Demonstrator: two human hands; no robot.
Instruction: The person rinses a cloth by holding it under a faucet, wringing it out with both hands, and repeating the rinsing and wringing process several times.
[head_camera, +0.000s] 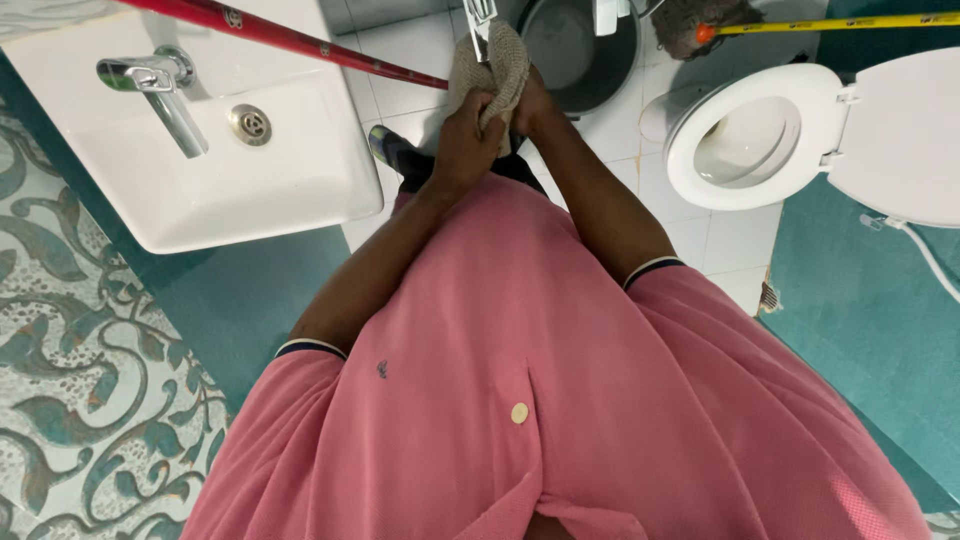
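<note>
Both arms reach down, left hand (468, 140) and right hand (530, 105) with fingers clamped on a beige cloth (490, 70) above the bucket (585, 60)

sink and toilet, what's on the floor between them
In the head view, between the sink and toilet stands the person, both hands gripping a beige cloth above a dark bucket.

pink shirt (560, 400), beige cloth (497, 62), white sink (270, 180), red pole (300, 42)
</note>
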